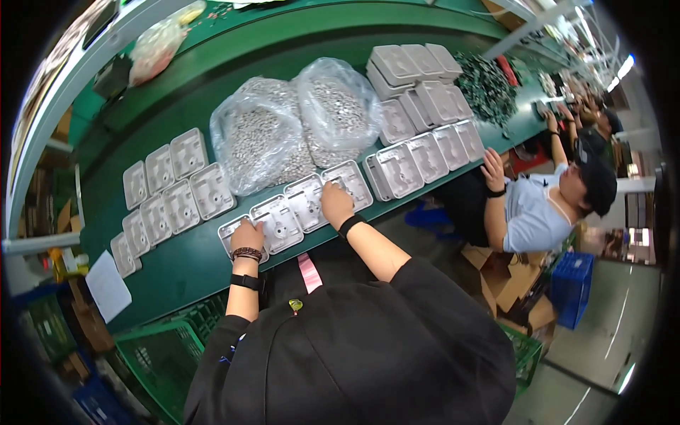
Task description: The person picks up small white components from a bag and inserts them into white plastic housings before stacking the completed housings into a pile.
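Four light grey plastic housings lie side by side along the near edge of the green table. My left hand (246, 238) is over the leftmost housing (228, 231), its fingers curled down and the fingertips hidden. My right hand (337, 203) reaches to where the third housing (304, 200) meets the rightmost housing (352, 185). Its fingers are bent together, and whatever they hold is too small or hidden to name. Between my hands lies another open housing (275, 221) with moulded posts inside. Just beyond, clear plastic bags (258, 134) spill over with small grey pieces.
More housings (187, 154) stand in rows on the left, and stacked housings (407, 166) on the right. A heap of dark parts (485, 88) lies farther right. A co-worker (542, 212) sits at right. White paper (108, 287) hangs at the left edge; green crates (159, 361) stand below.
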`<action>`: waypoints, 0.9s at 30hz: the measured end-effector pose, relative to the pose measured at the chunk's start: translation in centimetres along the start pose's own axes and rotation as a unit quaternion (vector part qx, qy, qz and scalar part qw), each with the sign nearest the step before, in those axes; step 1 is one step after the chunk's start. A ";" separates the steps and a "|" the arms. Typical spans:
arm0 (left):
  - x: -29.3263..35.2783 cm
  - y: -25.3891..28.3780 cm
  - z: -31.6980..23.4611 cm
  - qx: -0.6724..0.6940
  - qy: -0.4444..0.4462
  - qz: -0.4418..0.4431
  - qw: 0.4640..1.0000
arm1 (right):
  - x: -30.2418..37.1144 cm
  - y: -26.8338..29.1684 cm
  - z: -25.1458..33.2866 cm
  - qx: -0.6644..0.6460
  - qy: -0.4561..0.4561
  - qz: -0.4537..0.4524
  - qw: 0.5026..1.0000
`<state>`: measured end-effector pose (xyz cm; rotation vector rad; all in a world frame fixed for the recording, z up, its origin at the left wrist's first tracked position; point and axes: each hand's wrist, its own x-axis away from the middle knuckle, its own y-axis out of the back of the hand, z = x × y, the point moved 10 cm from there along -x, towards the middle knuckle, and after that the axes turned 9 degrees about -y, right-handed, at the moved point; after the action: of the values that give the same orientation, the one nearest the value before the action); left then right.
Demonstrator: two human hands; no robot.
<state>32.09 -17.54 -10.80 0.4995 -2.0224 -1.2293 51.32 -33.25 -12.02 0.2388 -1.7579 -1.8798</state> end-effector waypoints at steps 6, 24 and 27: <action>-1.0 -0.1 -0.4 -0.036 -0.011 -0.023 0.999 | 0.1 0.9 -0.1 -0.012 -0.004 -0.008 1.000; -1.9 18.6 -19.2 0.026 -0.018 -0.238 0.971 | -8.4 26.9 -7.5 -0.167 0.149 -0.155 0.962; -4.0 16.0 -24.0 0.039 -0.017 -0.220 0.975 | -10.7 28.8 -13.2 -0.141 0.141 -0.155 0.968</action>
<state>52.98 -21.98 8.93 1.0135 -2.0597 -1.4217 74.33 -39.11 11.49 0.6680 -1.3025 -2.1617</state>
